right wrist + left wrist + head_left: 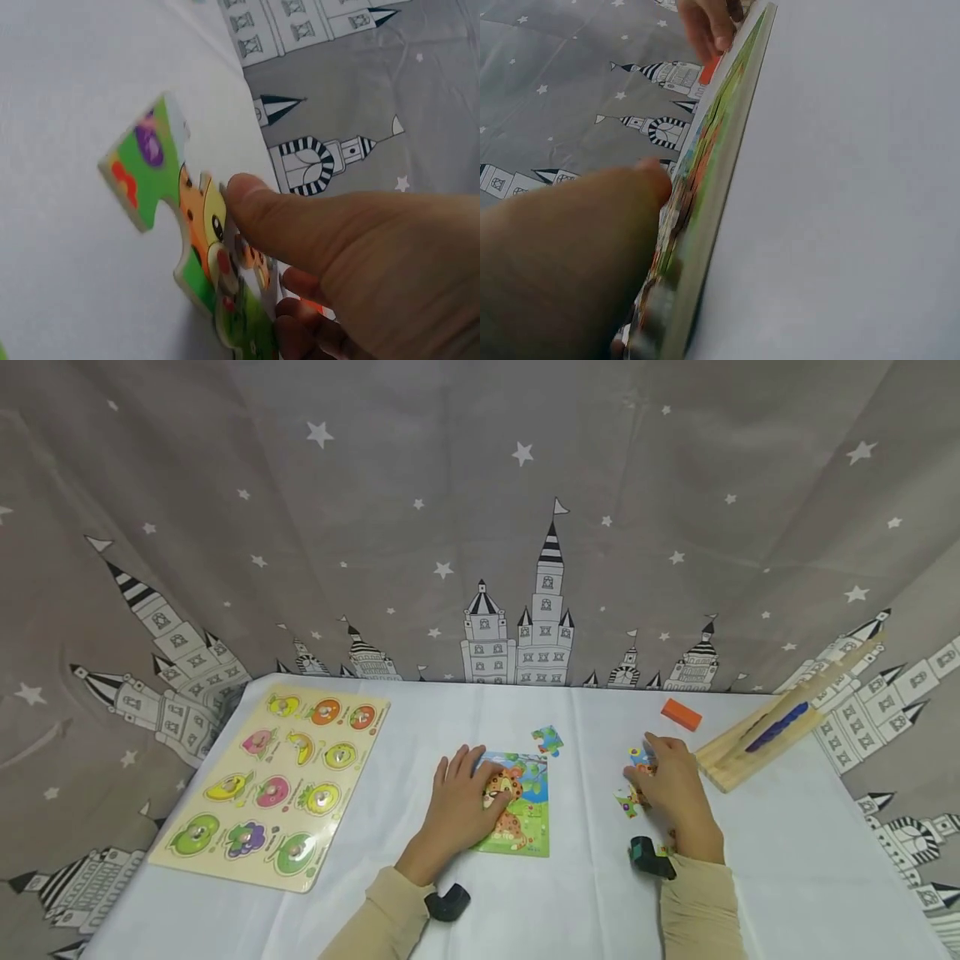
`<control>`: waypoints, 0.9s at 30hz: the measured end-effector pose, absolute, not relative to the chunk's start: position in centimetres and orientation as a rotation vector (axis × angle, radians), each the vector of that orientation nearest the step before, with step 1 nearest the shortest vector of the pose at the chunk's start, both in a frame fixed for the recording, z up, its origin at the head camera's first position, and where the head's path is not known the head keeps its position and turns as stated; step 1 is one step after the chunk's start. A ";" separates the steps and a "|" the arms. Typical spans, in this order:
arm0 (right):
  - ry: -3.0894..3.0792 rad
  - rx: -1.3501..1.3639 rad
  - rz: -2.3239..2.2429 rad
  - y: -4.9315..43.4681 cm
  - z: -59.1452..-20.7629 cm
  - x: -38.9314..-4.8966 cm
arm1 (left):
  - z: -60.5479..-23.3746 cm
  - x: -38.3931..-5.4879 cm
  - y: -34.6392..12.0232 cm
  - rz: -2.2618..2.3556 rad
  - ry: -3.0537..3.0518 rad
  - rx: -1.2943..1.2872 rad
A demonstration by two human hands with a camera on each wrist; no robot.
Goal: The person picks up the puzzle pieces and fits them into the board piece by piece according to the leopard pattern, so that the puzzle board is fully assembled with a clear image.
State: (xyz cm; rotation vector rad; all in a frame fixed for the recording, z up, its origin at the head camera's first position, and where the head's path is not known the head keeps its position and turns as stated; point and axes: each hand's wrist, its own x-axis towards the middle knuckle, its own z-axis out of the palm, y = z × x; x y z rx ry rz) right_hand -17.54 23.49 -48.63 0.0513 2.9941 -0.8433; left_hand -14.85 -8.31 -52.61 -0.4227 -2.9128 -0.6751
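Leopard puzzle (525,812) lies partly under the spread left grip (461,802); the right grip (675,785), I cannot tell.

Free lane between puzzle (528,839) and right hand (671,781); wooden rack (738,762), orange block (681,714) obstruct right side

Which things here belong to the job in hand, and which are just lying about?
In the job:
puzzle, under the left hand
loose pieces by the right hand
lone piece beyond the puzzle

Apparently just lying about:
fruit board
orange block
wooden stand
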 end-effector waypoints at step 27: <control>2.813 -0.038 -1.286 14.7 -47.0 -18.1 | -52.2 -15.6 -14.9 -1.005 -2.995 -0.415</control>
